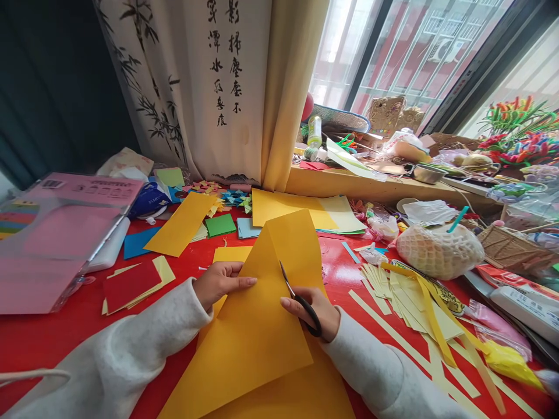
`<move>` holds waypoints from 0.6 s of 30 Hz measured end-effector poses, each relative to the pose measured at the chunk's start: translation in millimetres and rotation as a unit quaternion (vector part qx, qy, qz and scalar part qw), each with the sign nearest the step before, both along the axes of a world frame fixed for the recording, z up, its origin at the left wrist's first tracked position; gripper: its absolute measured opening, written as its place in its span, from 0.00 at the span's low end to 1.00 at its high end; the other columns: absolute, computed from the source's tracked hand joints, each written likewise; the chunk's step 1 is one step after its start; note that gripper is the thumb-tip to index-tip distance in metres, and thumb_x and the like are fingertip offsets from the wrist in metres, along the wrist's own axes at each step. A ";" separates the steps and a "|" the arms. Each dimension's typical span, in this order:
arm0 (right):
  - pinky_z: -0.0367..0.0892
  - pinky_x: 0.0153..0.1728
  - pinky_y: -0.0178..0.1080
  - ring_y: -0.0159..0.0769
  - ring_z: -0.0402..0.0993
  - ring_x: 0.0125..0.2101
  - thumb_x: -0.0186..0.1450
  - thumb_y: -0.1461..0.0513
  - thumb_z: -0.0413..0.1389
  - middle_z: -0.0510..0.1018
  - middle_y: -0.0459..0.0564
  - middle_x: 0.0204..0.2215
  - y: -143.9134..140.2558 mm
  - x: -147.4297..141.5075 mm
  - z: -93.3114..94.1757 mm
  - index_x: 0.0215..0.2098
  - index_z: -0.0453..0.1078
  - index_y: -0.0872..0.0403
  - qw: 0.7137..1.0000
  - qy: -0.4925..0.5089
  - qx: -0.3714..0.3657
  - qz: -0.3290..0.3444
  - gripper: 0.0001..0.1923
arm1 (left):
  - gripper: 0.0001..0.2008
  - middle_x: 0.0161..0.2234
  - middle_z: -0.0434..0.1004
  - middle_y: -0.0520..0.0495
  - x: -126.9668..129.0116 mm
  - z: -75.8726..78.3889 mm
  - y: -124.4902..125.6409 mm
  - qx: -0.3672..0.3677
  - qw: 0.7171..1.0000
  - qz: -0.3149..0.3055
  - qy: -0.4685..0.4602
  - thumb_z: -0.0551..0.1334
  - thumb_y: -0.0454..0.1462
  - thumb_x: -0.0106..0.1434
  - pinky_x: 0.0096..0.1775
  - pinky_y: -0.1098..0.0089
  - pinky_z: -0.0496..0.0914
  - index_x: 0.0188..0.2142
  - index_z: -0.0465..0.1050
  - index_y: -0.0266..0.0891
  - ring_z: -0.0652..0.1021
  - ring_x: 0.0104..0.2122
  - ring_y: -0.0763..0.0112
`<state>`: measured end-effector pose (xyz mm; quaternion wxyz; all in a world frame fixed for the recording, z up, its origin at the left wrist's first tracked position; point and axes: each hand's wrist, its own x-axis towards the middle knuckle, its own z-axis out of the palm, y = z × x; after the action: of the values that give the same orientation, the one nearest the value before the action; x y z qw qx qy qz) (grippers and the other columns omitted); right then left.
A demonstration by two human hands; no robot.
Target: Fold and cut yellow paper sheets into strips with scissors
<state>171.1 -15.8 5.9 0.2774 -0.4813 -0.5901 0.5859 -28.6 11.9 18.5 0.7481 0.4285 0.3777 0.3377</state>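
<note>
Scissors (301, 299) in the right hand (312, 311) bite the folded yellow paper (257, 326) near the surface's (56, 331) front edge, left hand (220, 282) fingers pinching it, so slack could skew the cut.

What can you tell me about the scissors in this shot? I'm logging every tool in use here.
The scissors are small, with black handles and slim metal blades. The right hand grips them, fingers through the loops. The blades point up and away, slightly parted, biting into the edge of the folded orange-yellow paper sheet that the left hand steadies from the other side, above the red table.
</note>
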 end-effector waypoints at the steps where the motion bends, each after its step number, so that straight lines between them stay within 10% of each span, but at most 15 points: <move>1: 0.49 0.16 0.31 0.26 0.56 0.17 0.45 0.45 0.53 0.62 0.42 0.15 -0.1 -0.3 -0.3 0.21 0.64 0.57 1.000 0.002 0.000 -0.004 0.22 | 0.16 0.32 0.76 0.44 0.0 0.0 0.2 0.001 1.000 -0.003 0.000 0.63 0.33 0.47 0.35 0.65 0.69 0.38 0.70 0.33 0.75 0.33 0.62; 18: 0.52 0.18 0.31 0.26 0.56 0.18 0.41 0.47 0.58 0.61 0.42 0.15 0.3 -1.6 -9.5 0.21 0.64 0.57 0.997 0.069 -0.023 -0.021 0.22 | 0.17 0.31 0.76 0.44 1.2 -0.2 0.5 -0.007 1.000 0.010 0.008 0.64 0.34 0.45 0.34 0.65 0.69 0.37 0.70 0.33 0.75 0.32 0.62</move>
<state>169.5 -15.5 -3.6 0.3182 -0.4582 -0.5458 0.6252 -27.5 12.3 18.3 0.7447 0.4220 0.3906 0.3389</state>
